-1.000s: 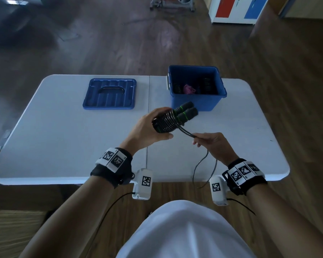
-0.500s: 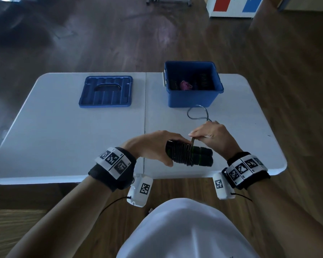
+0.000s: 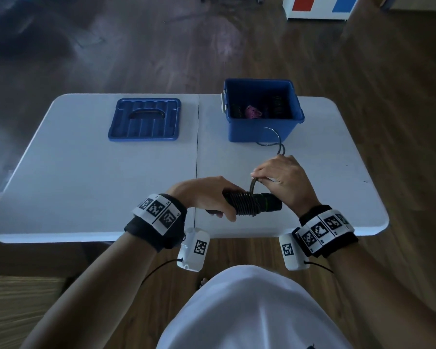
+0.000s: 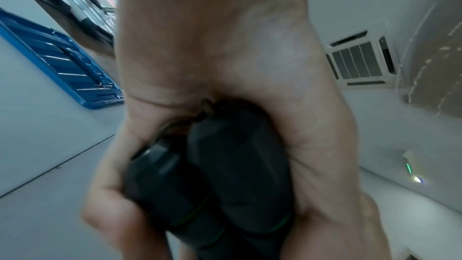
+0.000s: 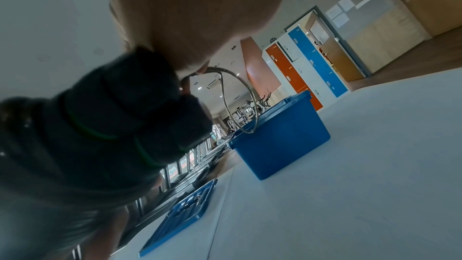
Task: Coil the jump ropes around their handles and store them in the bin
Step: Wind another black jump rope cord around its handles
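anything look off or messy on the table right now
Only the rope's loose loop, uncoiled and trailing over the table toward the blue bin. The lid lies flat beside it. Nothing spilled or damaged.

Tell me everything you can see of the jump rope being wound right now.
The jump rope has two black handles with thin green rings, held side by side and level over the table's near edge. Dark, thin cord is coiled tightly round their middle. The left hand grips one end; the right hand pinches the cord just above the coil. A loose loop trails toward the blue bin.
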